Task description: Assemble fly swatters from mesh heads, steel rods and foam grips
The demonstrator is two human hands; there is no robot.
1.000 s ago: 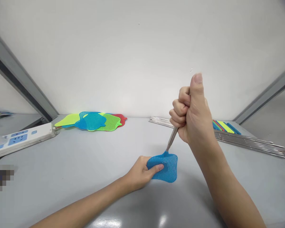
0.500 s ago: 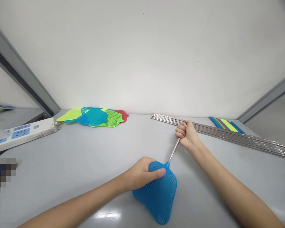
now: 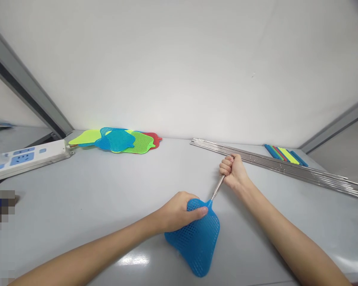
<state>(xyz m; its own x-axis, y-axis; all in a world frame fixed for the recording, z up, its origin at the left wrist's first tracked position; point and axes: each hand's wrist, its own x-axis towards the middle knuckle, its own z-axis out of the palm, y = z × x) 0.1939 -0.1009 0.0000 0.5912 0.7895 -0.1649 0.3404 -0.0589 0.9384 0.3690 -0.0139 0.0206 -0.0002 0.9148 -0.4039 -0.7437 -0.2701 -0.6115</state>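
A power strip lies on the table's left side, its end near a pile of yellow, blue, green and red swatter heads by the wall. The left hand pinches a blue head, thumb on top, above the table's near middle. Its neck meets a metal rod, which slants up into the right hand, closed in a fist around it. Behind and rightward lie loose rods, with coloured tubes just beyond them.
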